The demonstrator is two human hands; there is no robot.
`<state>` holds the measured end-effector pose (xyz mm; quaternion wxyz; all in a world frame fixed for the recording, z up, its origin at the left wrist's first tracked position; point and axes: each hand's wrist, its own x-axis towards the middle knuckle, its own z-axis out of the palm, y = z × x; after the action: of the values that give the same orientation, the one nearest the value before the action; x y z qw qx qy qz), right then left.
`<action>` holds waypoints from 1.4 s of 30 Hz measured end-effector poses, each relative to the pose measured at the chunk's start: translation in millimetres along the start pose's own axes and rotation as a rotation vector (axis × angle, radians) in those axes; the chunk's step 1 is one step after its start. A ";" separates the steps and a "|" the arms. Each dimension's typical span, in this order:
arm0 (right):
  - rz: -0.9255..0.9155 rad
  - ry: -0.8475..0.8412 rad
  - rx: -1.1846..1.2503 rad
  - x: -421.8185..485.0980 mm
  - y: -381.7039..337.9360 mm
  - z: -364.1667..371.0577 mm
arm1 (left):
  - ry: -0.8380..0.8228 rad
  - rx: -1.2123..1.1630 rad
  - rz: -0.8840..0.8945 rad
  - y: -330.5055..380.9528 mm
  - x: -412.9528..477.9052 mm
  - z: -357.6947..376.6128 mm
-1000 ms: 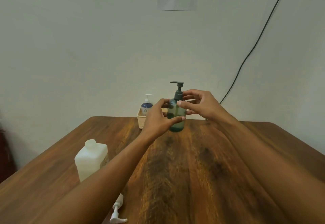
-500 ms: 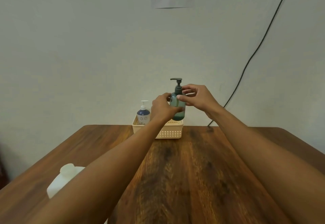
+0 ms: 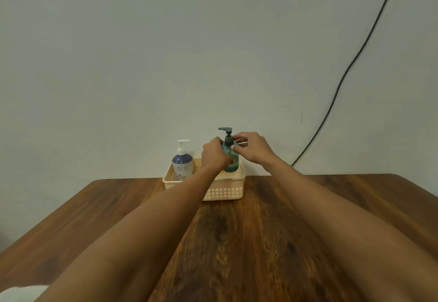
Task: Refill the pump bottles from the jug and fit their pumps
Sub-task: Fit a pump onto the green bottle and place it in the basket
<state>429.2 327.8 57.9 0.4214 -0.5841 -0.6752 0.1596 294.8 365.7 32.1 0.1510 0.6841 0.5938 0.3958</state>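
Both forearms reach out over the wooden surface (image 3: 260,242) to the cream basket (image 3: 225,191), which sits at its far edge against the wall (image 3: 118,64). There the left hand (image 3: 214,153) wraps the body of the green bottle (image 3: 234,163), and the right hand (image 3: 251,147) pinches the collar of its dark pump (image 3: 228,135). The bottle is upright in the basket's right half; the left wrist hides its base, so I cannot tell if it rests on the basket floor. The step looks like seating it: steady the body, lower it straight, and release only once it bears. The blue-and-white bottle (image 3: 182,165), its pump fitted, stands near on the left, so the left hand should draw back with care. The rim and the wall leave little room; the wood nearer the person offers plenty.
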 end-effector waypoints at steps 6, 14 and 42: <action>0.052 -0.059 -0.076 20.1 27.2 27.3 | -0.078 0.062 -0.022 -21.4 18.9 27.6; 0.093 -0.110 -0.125 30.7 51.0 43.8 | -0.199 0.145 -0.023 -37.4 33.6 41.7; 0.064 -0.085 -0.191 -59.8 -19.5 -36.9 | -0.201 0.232 0.114 42.0 -47.0 -67.9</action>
<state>442.0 257.2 70.7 0.3295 -0.6354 -0.6856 0.1327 275.9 293.5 87.0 0.1071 0.7656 0.5778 0.2618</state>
